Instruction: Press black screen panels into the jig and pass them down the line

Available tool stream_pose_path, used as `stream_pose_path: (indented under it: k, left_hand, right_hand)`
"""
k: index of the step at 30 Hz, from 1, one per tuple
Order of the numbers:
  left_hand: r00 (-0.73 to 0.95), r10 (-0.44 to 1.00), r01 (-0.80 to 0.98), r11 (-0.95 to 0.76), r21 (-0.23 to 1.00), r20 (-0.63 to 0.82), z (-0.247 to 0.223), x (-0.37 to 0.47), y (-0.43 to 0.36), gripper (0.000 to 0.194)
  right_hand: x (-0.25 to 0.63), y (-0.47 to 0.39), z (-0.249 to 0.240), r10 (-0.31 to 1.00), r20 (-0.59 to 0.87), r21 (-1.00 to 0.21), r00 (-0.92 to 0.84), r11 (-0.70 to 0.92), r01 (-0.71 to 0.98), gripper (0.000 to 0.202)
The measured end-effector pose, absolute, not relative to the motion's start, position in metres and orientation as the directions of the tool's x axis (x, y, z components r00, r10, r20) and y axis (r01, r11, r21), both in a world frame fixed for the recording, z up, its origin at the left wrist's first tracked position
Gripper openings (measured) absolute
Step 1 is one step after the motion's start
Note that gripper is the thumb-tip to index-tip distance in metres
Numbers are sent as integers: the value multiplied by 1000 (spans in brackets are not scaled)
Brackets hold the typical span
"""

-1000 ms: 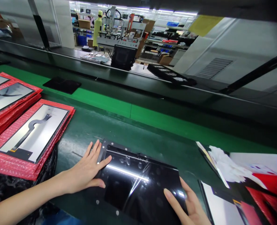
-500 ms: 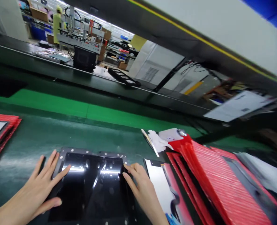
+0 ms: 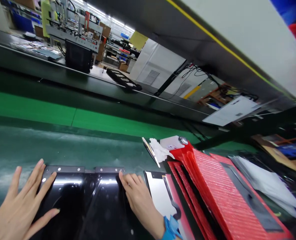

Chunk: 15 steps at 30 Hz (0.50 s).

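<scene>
A glossy black panel [image 3: 105, 203] lies flat on the bench with light glaring off its surface. It has dark grey strips with pale round dots along its far edge, and the frame cuts off its near side. My left hand [image 3: 25, 200] is open, fingers spread over the panel's left edge and far left corner. At the far right corner, my right hand [image 3: 139, 198] is closed, fingers curled together and a fingertip on the panel's edge. A blue band [image 3: 171, 226] is around the right wrist.
Right of the panel lies a white-backed screen [image 3: 160, 190] on pink wrap. Beyond it are red bubble-wrap sleeves [image 3: 213, 186], a white bottle [image 3: 173, 142], crumpled tissue [image 3: 159, 150] and a thin tool [image 3: 150, 151]. A shelf [image 3: 213, 43] overhangs the bench [image 3: 87, 146].
The view has swung right, so the red stack at left is nearly out of frame. Both hands stay at the panel's edges; the right fingers look more curled together.
</scene>
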<state>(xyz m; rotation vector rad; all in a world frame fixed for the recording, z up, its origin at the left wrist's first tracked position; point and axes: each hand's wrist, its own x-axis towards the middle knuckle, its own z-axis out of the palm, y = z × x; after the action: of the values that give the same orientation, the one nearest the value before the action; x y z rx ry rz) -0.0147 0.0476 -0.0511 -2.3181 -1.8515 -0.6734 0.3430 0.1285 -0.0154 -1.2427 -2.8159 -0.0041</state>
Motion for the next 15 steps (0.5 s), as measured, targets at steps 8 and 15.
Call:
stream_pose_path:
  k: [8,15]
  left_hand:
    - [318,871,935,-354,29,375,-55,-25,53,105]
    - [275,893,957,-289,-13,357,-64,-30,48,88]
  right_hand:
    - [340,130,-43,764,211,-231,-609,645,729,60]
    - [333,113,-40,808,224,-254,-544,588,768,54]
